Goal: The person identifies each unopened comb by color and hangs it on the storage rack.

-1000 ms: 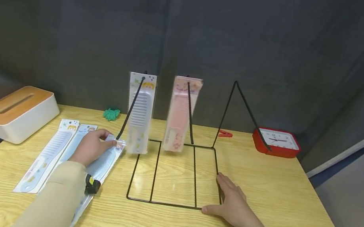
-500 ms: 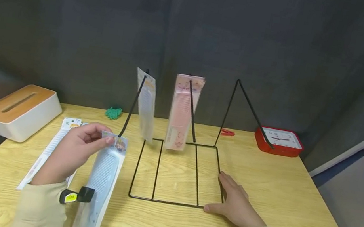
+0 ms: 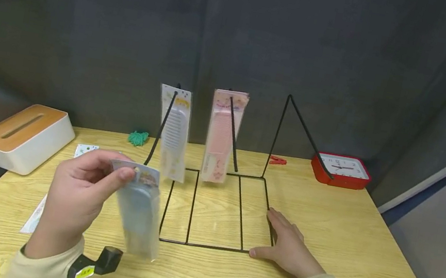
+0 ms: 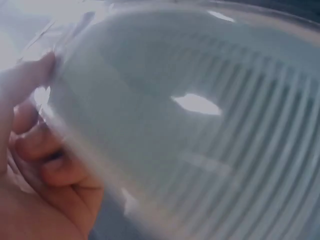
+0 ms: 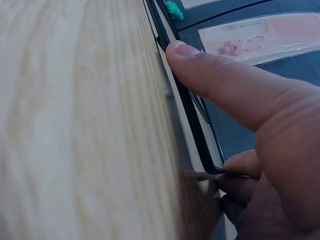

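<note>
Pinching packaged comb (image 3: 139,208) aloft: left hand (image 3: 76,193) | right hand (image 3: 285,253) flat on rack base (image 3: 205,245)

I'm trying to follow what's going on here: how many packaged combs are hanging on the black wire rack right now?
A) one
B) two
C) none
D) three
B: the head view shows a white comb pack and a pink comb pack hanging on the wire rack, while the left hand holds a third, bluish pack off the rack.
</note>
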